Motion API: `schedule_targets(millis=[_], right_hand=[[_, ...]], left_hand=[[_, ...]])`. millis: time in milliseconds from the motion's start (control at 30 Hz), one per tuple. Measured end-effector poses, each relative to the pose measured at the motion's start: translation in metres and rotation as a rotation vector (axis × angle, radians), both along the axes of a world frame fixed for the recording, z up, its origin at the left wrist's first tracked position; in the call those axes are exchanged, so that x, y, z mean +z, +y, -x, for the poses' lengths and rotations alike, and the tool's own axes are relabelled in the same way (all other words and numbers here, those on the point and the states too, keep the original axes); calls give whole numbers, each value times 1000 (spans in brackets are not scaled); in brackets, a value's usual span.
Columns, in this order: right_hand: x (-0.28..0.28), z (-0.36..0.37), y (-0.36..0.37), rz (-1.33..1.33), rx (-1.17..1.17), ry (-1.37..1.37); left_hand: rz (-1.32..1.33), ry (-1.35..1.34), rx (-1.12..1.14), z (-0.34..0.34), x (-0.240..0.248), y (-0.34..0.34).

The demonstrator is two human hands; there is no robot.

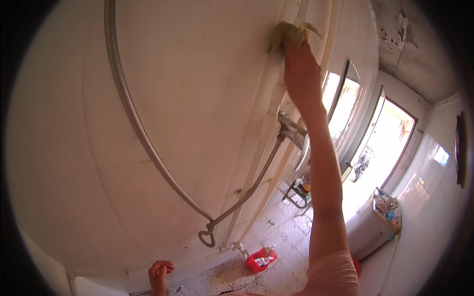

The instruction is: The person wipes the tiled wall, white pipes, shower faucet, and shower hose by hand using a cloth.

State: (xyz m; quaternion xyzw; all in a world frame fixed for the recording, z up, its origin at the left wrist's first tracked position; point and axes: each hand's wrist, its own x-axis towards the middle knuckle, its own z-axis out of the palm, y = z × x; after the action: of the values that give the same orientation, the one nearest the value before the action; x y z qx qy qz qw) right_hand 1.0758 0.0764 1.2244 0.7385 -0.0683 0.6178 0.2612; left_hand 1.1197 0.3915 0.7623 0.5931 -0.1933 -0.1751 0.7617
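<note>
My right arm stretches up high, and my right hand [301,74] is closed round a crumpled yellow-green cloth [285,33]. The cloth lies against the pale wall [187,98] by the white pipes that run up it. Below that hand sits a metal shower mixer tap [292,131] on the wall. From the tap a ribbed metal shower hose [143,133] hangs down, loops at the bottom and climbs up on the left. Low at the left, my left hand [160,274] is held near the wall with its fingers curled in and nothing seen in them.
A red basket [260,260] with white items stands on the tiled floor [281,241] beneath the pipes. To the right are a washing machine [373,232] with small things on top and an open bright doorway [385,133]. A mirror [340,98] hangs beyond my right forearm.
</note>
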Motion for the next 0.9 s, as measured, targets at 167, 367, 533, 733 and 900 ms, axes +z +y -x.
schedule_targets(millis=[167, 367, 533, 733, 900], right_hand=[[-50, 5, 21, 231, -339, 75], [-112, 9, 20, -92, -26, 108], [-159, 4, 25, -82, -50, 113], [-254, 21, 30, -318, 99, 276], [-322, 37, 47, -534, 187, 439]], left_hand=[[-51, 68, 1, 17, -7, 3], [-63, 138, -79, 33, -35, 11], [-22, 162, -76, 30, -49, 18], [-49, 120, -94, 45, -41, 19], [-21, 186, -112, 54, -50, 21]])
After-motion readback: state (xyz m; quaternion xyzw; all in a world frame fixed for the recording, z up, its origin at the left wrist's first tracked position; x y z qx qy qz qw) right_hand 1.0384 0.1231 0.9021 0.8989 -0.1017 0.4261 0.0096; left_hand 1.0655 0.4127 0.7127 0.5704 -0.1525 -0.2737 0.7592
